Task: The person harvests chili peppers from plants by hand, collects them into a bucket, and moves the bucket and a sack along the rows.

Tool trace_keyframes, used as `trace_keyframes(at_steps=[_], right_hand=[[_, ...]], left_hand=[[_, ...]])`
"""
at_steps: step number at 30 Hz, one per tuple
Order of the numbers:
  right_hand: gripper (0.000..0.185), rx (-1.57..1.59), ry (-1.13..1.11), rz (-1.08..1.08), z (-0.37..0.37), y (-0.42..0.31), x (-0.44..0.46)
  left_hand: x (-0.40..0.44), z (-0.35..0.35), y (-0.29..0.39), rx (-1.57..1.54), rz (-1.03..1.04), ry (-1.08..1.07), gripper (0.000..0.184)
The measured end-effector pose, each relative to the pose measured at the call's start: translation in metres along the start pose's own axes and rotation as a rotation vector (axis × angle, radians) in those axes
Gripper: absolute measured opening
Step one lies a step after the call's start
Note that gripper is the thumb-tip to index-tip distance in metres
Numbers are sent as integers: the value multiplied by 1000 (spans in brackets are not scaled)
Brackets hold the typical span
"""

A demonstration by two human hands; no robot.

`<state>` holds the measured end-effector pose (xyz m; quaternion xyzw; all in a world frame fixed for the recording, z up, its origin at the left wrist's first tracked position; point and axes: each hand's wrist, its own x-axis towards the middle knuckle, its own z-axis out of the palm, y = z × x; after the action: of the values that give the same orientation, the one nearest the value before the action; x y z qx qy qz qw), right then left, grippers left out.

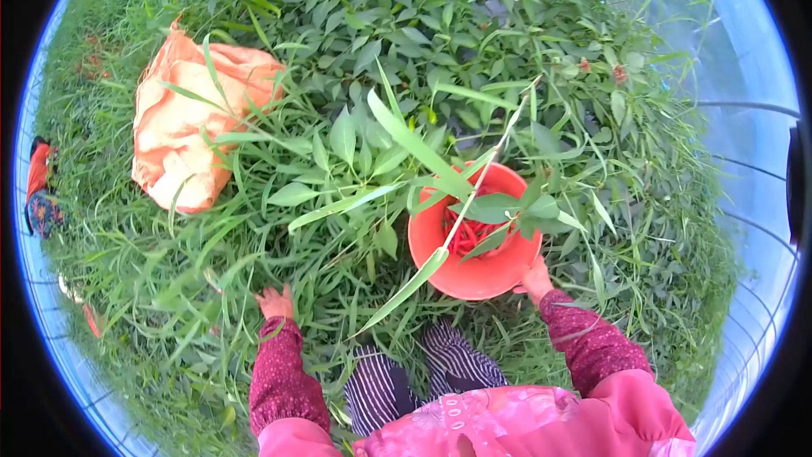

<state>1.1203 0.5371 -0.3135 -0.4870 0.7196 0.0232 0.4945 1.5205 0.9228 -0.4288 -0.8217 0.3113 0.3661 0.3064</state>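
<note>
A red-orange bucket (pixel 478 288) stands tilted among the plants in front of me, with red chili peppers (pixel 468 235) lying inside. Leaves and a long dry stalk (pixel 492 156) cross over its opening and hide part of the peppers. My right hand (pixel 534 279) grips the bucket's rim at its lower right side. Down at the left, my left hand (pixel 275 302) is at the tall grass with its fingers apart, and I see nothing held in it. Grass blades partly cover its fingertips.
An orange woven sack (pixel 190 131) lies on the grass at the upper left. Dense leafy pepper plants (pixel 381 21) spread ahead. Clear plastic sheeting over hoops (pixel 744 106) runs along the right side. At the far left edge another person (pixel 41 190) is partly visible.
</note>
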Motion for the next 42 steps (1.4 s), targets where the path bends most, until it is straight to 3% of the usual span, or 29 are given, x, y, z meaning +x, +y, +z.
trace_keyframes(at_steps=[4,8,12,14,16,20,25,33,35,42], right_hand=[[40,-149,44,22,16,-5,-14],[41,-98,21,-1,26,-11,-14],[42,-189,73,33,37,-22,-15],[42,-194,66,28,40,-28,-20],[39,-171,68,-34,38,-24,-17],[33,-104,34,-139,50,-23,-25],[35,-133,8,-42,49,-33,-9],[39,-232,-3,23,50,-50,-6],[39,-225,-71,7,50,-53,-5],[39,-169,-52,-15,59,-67,-21]], left_hand=[[18,16,-16,-56,-21,-87,41],[40,36,-12,-140,-8,-169,41],[61,47,-33,-97,-54,-88,41],[99,82,-40,-258,-73,-64,42],[98,82,-40,-101,5,-47,40],[114,123,-39,39,51,241,35],[87,80,-20,142,74,228,38],[88,90,-28,168,36,221,45],[97,99,-34,148,74,201,76],[40,46,-36,67,78,238,54]])
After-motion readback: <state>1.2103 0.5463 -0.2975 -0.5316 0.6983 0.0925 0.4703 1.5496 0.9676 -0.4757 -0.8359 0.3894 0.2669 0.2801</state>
